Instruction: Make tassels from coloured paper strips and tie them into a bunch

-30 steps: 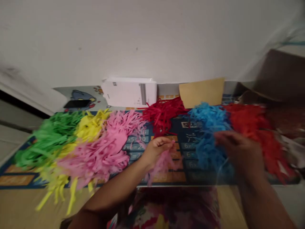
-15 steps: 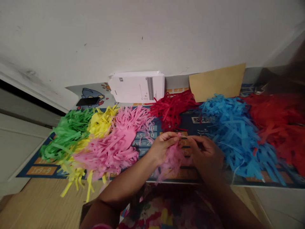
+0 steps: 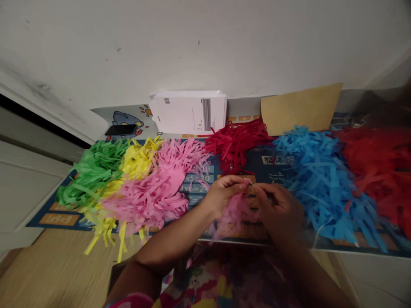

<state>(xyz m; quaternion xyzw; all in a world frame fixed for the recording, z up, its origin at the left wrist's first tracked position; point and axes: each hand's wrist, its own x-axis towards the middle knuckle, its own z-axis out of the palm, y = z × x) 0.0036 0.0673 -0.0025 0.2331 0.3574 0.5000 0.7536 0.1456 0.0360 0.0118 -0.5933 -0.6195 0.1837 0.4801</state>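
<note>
My left hand (image 3: 223, 196) and my right hand (image 3: 278, 211) meet above a printed multiplication mat (image 3: 260, 160), pinching the top of a small bunch of pink paper strips (image 3: 234, 216). The strips hang down between my wrists. A thin pale thread shows at my fingertips. Left of my hands lies a heap of pink paper fringe (image 3: 150, 192), and right of them a blue paper fringe (image 3: 321, 188) with a white string across it. Neither hand touches these heaps.
Dark red strips (image 3: 234, 143), green fringe (image 3: 93, 173), yellow fringe (image 3: 138, 160) and bright red fringe (image 3: 379, 171) lie along the mat. Behind them stand a white paper stack (image 3: 188, 112), a kraft envelope (image 3: 300, 109) and a black phone (image 3: 120, 130), against a white wall. The mat rests on a wooden floor (image 3: 51, 269).
The view has swung and settled, so the scene sits further left. My right hand has come in from the blue fringe to join my left hand on the pink strips.
</note>
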